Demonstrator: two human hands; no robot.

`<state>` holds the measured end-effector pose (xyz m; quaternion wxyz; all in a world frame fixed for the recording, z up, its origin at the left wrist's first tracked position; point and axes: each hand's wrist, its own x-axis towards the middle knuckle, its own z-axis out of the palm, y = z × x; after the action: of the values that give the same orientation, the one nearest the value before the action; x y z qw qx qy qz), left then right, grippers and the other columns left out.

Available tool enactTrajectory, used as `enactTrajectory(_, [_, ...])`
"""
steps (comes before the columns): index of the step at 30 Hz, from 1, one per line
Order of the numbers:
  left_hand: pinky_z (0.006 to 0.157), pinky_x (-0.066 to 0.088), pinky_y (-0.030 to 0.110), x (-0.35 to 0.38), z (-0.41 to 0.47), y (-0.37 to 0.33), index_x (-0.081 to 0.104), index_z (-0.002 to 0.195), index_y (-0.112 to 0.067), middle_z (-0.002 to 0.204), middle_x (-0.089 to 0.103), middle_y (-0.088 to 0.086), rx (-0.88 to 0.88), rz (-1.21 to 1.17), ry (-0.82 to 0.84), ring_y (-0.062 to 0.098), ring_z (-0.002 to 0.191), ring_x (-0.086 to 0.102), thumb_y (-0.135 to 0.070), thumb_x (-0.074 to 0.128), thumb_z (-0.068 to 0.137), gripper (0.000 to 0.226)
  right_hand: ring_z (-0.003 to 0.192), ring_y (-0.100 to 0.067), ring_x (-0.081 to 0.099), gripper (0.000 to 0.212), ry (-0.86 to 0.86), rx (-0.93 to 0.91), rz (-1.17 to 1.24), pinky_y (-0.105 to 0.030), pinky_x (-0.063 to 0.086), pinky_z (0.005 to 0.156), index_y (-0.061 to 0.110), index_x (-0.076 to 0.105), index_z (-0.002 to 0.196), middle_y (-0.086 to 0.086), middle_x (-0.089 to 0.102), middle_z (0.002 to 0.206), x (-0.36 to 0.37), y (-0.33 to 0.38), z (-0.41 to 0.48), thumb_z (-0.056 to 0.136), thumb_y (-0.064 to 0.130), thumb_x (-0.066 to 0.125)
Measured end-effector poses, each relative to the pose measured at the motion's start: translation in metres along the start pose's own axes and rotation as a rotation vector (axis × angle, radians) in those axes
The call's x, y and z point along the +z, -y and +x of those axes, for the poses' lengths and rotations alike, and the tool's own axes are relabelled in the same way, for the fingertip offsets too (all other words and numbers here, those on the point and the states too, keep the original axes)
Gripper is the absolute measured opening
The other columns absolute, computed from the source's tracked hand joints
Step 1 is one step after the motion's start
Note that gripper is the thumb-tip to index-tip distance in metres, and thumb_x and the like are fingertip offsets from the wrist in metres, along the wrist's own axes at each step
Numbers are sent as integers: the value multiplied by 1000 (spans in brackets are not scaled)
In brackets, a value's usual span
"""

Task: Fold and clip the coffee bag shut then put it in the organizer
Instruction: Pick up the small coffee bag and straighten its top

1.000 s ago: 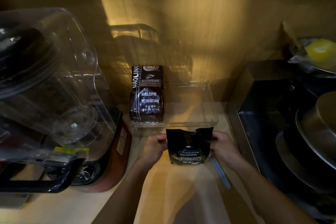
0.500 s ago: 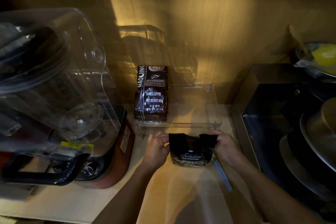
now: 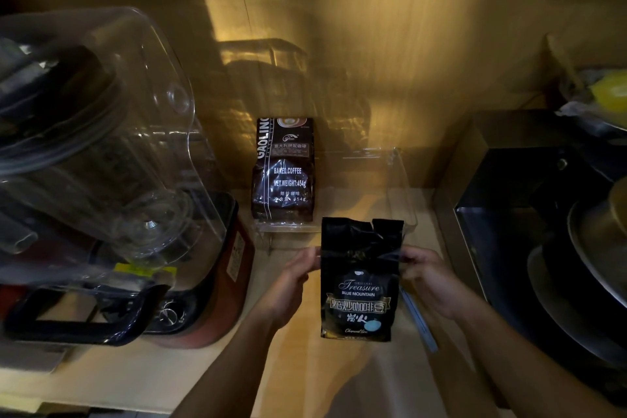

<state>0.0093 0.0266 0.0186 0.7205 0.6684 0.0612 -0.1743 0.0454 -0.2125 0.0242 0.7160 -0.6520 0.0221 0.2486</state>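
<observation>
Both forearms reach in from 6 o'clock; the left hand (image 3: 294, 276) and right hand (image 3: 428, 280) face each other, fingers curled, pinching inward.

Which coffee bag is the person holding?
The black Blue Mountain bag, held at its sides by the left hand and right hand. The other GAOLING bag stands untouched in the clear organizer behind.

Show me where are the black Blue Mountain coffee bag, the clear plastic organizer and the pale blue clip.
Black Blue Mountain coffee bag (image 3: 359, 288): head view, front label.
Clear plastic organizer (image 3: 402, 180): head view, right wall.
Pale blue clip (image 3: 419, 321): head view, middle of bar.
</observation>
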Motion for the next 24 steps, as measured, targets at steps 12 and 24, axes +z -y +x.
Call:
enactTrajectory(12, [65, 56, 25, 33, 2, 24, 62, 100, -4, 102, 68, 16, -74, -6, -124, 25, 88, 69, -2, 82, 57, 48, 82, -23, 70, 60, -32, 38, 8, -25, 55, 61, 6, 65, 99, -7, 76, 87, 26, -30, -6, 43, 14, 86])
enactTrajectory(24, [46, 52, 21, 42, -15, 9, 63, 94, 6, 87, 73, 17, -341, -347, -384, 23, 71, 70, -11, 73, 71, 30, 91, -35, 68, 53, -140, 115, 241, -42, 53, 78, 10, 59, 110, -17, 71, 102, 41, -27, -12, 60, 15, 77])
